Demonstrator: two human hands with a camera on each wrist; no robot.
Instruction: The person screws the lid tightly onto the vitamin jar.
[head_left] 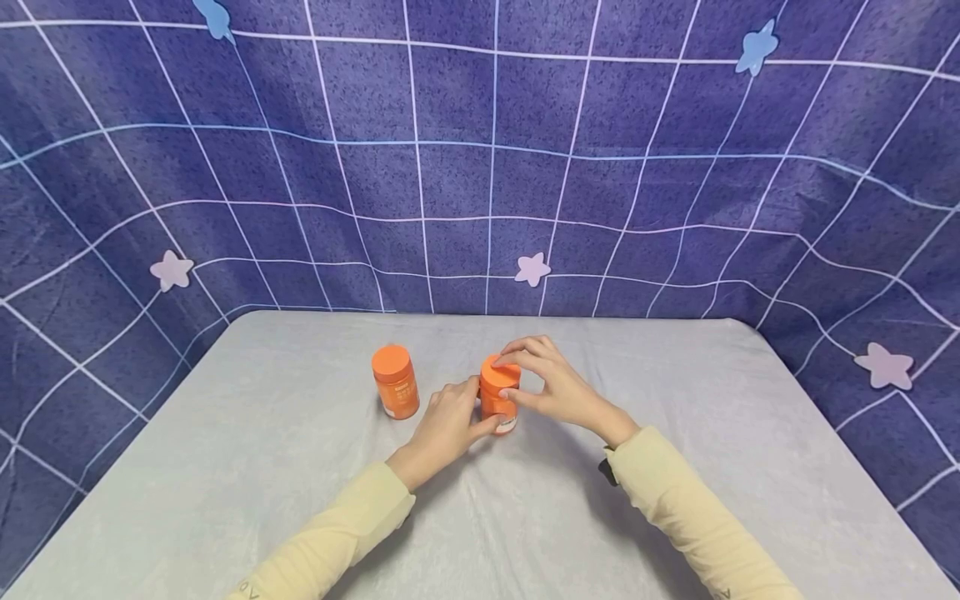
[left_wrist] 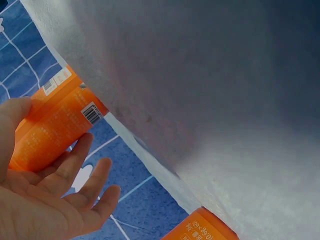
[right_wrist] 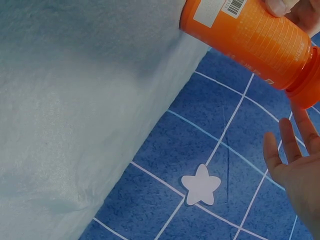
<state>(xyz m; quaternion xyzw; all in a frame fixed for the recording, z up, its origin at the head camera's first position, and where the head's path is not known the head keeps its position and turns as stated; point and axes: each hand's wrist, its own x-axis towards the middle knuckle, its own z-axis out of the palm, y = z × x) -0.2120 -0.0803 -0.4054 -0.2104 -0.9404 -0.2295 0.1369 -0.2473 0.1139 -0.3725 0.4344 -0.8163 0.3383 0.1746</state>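
Note:
An orange jar (head_left: 492, 406) with a ribbed screw lid (head_left: 497, 377) stands upright near the middle of the grey cloth. My left hand (head_left: 448, 417) grips its body from the left, thumb in front. The left wrist view shows that jar (left_wrist: 50, 127) between thumb and fingers, with a barcode label near its base. Over the lid, my right hand (head_left: 558, 387) holds the edge between thumb and curved fingers. In the right wrist view its other fingers (right_wrist: 287, 137) spread away from the lid. A second orange jar (head_left: 396, 383), lid on, stands to the left.
The grey cloth-covered table (head_left: 225, 475) runs back to a blue grid-patterned curtain (head_left: 450, 175) with stars, which also closes off both sides. The second jar (left_wrist: 200, 227) shows at the bottom of the left wrist view, beyond the little finger.

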